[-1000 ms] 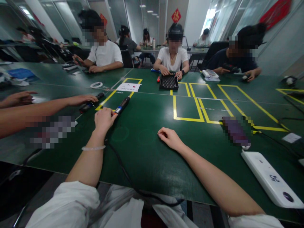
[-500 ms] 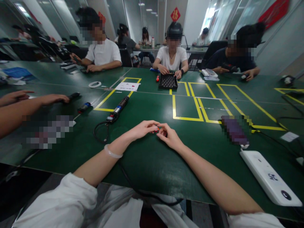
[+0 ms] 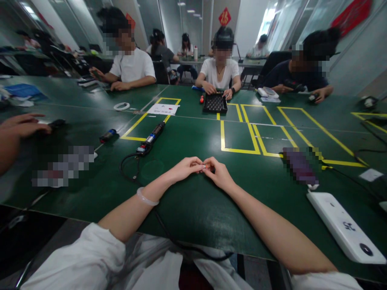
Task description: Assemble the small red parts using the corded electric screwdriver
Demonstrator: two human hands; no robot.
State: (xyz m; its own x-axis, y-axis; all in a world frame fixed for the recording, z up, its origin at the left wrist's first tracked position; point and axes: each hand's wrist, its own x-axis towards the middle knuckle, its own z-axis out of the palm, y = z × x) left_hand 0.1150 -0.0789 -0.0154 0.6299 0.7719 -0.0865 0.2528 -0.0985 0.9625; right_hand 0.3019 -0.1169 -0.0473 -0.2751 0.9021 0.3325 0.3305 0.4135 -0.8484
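My left hand and my right hand meet fingertip to fingertip over the green table. Both are closed in a pinch. Between them sits a small red piece with a pale or metallic bit; most of it is hidden by the fingers, so its kind does not show. A translucent bracelet circles my left wrist. Left of my hands lies a black and silver cylindrical tool with a looped black cord.
To the right are a phone and a white power bank. Yellow tape rectangles mark the table. A co-worker opposite handles a black tray. At left, another person's hand is beside a dark tool.
My hands have shifted slightly right with the small piece, and my left fingers have curled in more. The neighbour's hand at left has drawn back leftward with its dark tool.
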